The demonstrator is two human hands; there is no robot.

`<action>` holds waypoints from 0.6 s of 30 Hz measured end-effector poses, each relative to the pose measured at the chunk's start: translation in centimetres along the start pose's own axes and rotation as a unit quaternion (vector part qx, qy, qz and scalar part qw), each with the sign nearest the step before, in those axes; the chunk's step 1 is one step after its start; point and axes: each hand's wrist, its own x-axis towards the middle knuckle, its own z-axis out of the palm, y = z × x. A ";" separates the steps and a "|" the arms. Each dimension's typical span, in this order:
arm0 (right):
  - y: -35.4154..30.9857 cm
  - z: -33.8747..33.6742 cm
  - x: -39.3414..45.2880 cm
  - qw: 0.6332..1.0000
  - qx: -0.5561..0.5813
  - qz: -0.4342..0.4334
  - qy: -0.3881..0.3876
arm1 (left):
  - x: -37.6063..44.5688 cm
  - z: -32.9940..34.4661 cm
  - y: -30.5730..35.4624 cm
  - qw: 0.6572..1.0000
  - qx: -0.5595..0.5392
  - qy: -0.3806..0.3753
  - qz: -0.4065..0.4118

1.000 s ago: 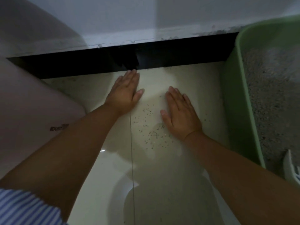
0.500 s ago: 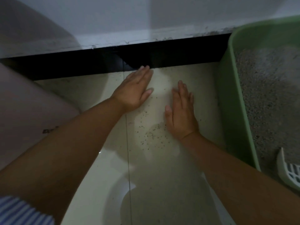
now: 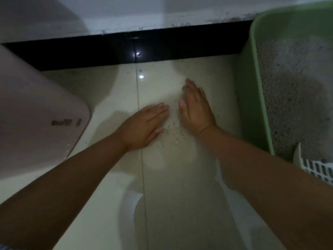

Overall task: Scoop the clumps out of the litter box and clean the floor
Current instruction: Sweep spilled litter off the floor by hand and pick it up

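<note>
We see our two forearms bare from elbow to wrist, with no watch, bracelet or glove on either. Our left hand (image 3: pixel 144 126) and right hand (image 3: pixel 195 109) carry no rings that we can make out, and the nails look short and unpainted. Far back from the left hand, at the frame's bottom corner, a sliver of blue-and-white striped sleeve (image 3: pixel 4 247) shows.

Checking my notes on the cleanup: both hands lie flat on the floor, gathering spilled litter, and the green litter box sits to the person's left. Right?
Not quite. The head view shows the green litter box on the person's right. Otherwise right: left hand and right hand lie flat on the floor, spilled litter between them.
</note>
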 end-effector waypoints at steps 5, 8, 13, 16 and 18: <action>-0.8 -0.4 3.2 0.992 -0.094 -0.011 -0.082 | -3.0 0.8 1.0 0.988 -0.049 0.035 -0.144; -1.2 0.0 4.5 0.971 -0.170 -0.053 -0.160 | -3.6 1.4 1.5 0.969 -0.052 0.051 -0.236; -0.7 0.7 -0.8 0.941 -0.194 -0.182 -0.210 | -4.1 2.5 2.4 0.959 -0.049 0.082 -0.265; -0.5 0.3 -3.9 0.936 -0.174 -0.207 -0.224 | -3.9 2.8 2.3 0.964 -0.036 0.088 -0.248; -0.4 -0.5 -4.4 0.970 -0.157 -0.126 -0.139 | -3.7 2.8 2.3 0.964 -0.034 0.093 -0.247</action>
